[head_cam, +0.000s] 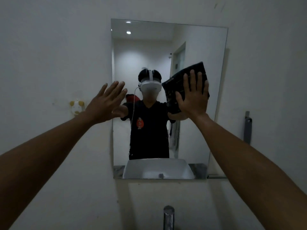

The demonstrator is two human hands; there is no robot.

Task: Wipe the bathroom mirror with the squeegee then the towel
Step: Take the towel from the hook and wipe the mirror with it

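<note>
A frameless rectangular mirror (pixel 196 47) hangs on the white wall ahead. My right hand (pixel 193 97) lies flat, fingers spread, pressing a dark folded towel (pixel 176 85) against the glass at mid height on the right side. My left hand (pixel 106 103) is open with fingers apart, its palm at the mirror's left edge at about the same height. A grey squeegee (pixel 247 128) hangs on the wall to the right of the mirror, away from both hands.
A chrome tap (pixel 168 216) rises at the bottom centre. The white basin shows only as a reflection low in the mirror. A small yellow and white holder (pixel 76 107) sticks to the wall left of the mirror. A person's reflection fills the mirror's centre.
</note>
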